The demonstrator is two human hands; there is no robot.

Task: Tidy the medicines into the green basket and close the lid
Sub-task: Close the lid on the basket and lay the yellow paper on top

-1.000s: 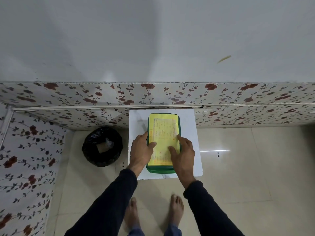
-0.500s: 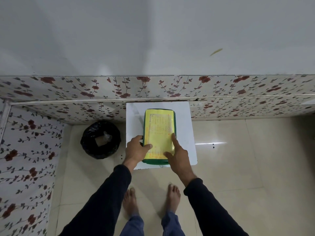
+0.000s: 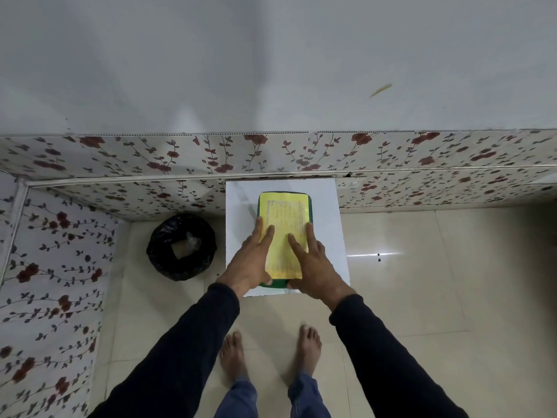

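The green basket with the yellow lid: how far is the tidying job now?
Done: no medicines lie loose on the small white table, and the yellow lid covers the green plastic basket. In hand: the left hand and the right hand lie flat with spread fingers on the lid, seemingly pressing it shut. Left: lifting the hands off. Whether the lid has latched cannot be seen.
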